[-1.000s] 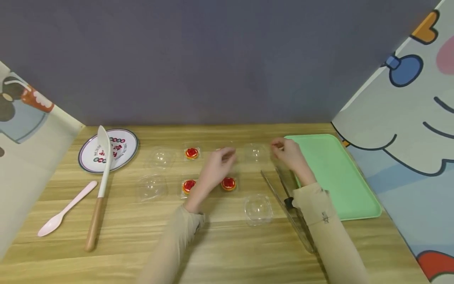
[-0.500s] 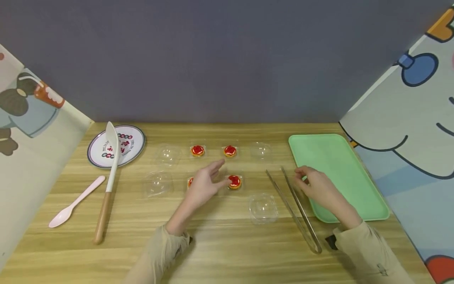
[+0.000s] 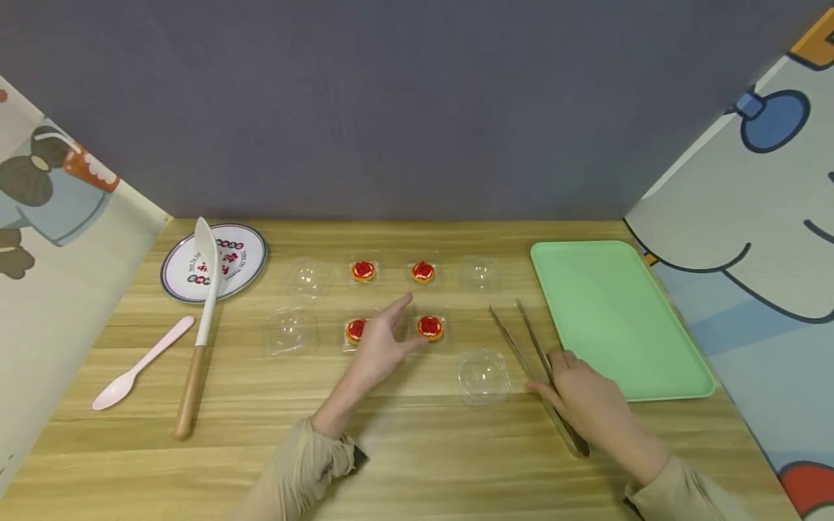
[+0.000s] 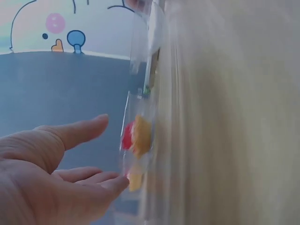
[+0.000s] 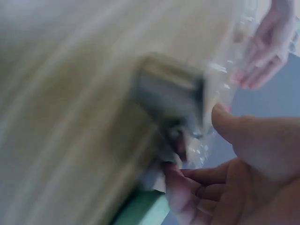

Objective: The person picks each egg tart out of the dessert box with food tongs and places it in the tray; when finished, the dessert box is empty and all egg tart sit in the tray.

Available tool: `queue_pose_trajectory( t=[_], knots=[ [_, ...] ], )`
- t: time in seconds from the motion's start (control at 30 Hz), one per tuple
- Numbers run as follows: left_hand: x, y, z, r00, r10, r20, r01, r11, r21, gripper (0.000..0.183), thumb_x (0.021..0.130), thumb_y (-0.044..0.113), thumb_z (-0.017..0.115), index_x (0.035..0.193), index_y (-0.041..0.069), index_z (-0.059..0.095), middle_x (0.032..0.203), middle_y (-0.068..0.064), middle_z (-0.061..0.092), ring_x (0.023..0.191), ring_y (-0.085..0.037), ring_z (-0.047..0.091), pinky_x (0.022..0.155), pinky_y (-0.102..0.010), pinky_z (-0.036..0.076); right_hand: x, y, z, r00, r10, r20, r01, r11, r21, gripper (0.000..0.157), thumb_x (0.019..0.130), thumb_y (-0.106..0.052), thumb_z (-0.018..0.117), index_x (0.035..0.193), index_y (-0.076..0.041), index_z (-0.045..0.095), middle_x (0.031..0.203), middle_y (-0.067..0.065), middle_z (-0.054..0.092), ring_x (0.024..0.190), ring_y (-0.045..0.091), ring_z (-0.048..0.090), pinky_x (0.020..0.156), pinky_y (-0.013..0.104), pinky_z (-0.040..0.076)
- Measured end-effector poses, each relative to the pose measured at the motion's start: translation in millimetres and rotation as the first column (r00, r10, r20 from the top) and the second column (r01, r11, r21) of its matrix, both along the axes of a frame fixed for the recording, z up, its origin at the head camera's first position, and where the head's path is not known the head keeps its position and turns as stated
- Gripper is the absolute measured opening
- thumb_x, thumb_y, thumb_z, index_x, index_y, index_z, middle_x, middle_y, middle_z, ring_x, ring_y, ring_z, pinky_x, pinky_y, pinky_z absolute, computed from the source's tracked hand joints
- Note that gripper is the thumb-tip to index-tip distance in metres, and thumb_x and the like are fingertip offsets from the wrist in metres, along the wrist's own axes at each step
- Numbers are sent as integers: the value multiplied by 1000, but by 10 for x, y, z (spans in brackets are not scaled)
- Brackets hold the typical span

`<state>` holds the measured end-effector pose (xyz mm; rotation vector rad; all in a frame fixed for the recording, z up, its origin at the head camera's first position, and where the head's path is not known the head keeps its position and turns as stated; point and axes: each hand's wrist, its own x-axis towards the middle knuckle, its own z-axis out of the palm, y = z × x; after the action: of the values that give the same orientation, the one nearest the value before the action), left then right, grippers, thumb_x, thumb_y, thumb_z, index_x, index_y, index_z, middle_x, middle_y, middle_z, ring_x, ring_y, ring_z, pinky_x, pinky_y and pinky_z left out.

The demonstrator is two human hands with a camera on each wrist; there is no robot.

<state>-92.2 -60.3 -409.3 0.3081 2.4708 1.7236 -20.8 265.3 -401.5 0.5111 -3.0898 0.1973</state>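
Observation:
My right hand [image 3: 589, 401] straddles a pair of metal tongs [image 3: 517, 347], thumb at one arm and fingers bent along the other. The tongs lie spread, tips pointing away from me; in the right wrist view they are blurred between thumb and fingers. My left hand [image 3: 374, 354] hovers with fingers and thumb apart and holds nothing. Its thumb reaches the front right tart [image 3: 430, 328], a small red-topped one, while the hand partly covers the front left tart [image 3: 355, 331]. Behind sit the back left tart [image 3: 363, 271] and back right tart [image 3: 423, 272]. Each tart rests in a clear plastic container base.
Clear domed lids lie open at both sides, including a front right lid [image 3: 483, 376] and front left lid [image 3: 292, 331]. A green tray [image 3: 619, 318] is right of the tongs. Far left are a plate [image 3: 244, 268], a long wooden-handled spoon [image 3: 190, 391] and a pink spoon [image 3: 140, 365].
My right hand has come from the back right lid, past the tray's edge, down onto the tongs. My left hand has drawn back from the back right tart toward the front ones.

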Motion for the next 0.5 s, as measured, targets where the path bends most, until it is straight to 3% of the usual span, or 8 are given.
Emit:
queue_pose_trajectory(
  t=[0.13, 0.3, 0.4, 0.5],
  knots=[
    [-3, 11, -67, 999, -22, 31, 21, 999, 38, 85, 85, -9, 83, 158, -10, 40, 160, -29, 44, 147, -46, 46, 121, -48, 42, 33, -53, -84, 995, 28, -99, -22, 998, 60, 62, 93, -39, 84, 112, 16, 63, 90, 22, 67, 65, 30, 68, 34, 30, 49],
    [-10, 29, -101, 999, -22, 47, 19, 997, 73, 87, 84, -13, 81, 159, -11, 36, 161, -31, 41, 148, -45, 44, 121, -45, 42, 54, -78, -119, 996, 9, -91, -4, 999, 54, 66, 96, -34, 83, 124, 21, 59, 109, 36, 70, 80, 44, 74, 38, 42, 57],
    [-7, 33, -104, 999, -19, 51, 16, 998, 62, 86, 85, -13, 80, 159, -12, 36, 161, -32, 41, 147, -46, 45, 120, -45, 44, 55, -77, -132, 995, -1, -95, 6, 999, 45, 57, 96, -25, 83, 122, 19, 58, 97, 30, 69, 70, 39, 71, 37, 42, 55],
    [-3, 33, -114, 999, -29, 46, 26, 998, 61, 83, 86, -13, 80, 157, -15, 36, 159, -35, 42, 145, -48, 47, 119, -45, 45, 62, -62, -149, 988, 2, -153, 3, 999, 34, 48, 93, -18, 84, 114, 17, 59, 84, 22, 62, 58, 31, 60, 34, 38, 50]
  ],
)
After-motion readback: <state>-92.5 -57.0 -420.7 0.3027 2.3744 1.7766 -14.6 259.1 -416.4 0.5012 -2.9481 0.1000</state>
